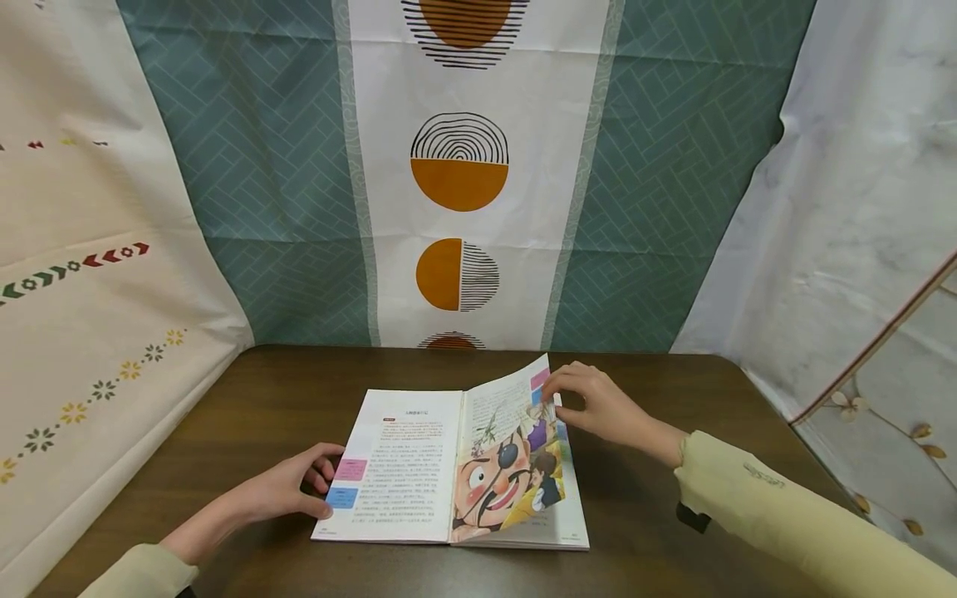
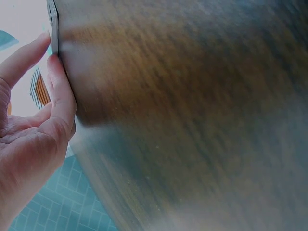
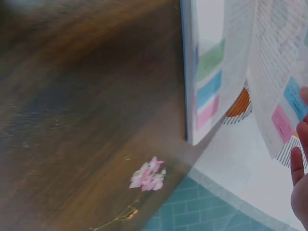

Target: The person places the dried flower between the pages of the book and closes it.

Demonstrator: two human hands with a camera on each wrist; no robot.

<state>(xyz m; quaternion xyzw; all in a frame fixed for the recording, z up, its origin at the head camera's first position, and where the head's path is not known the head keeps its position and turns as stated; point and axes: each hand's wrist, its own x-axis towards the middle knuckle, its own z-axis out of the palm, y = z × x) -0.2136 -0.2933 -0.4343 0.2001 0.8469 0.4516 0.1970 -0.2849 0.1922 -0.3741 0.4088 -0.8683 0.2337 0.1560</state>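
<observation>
An open book lies on the table, its left page carrying printed text and pink and blue labels. At the book's left edge, my left hand grips the lower part, thumb on the page margin and the other fingers curled at the side. A single page on the right half is raised and bowed, showing text and a cartoon face with an eye patch. My right hand pinches this page by its upper outer edge. In the right wrist view, only some fingertips show, beside the lifted page's coloured labels.
The dark wooden table ends at a patterned curtain behind the book. A cream cloth hangs on the left, a marbled flowered cloth on the right. A pink flower shows by the table edge.
</observation>
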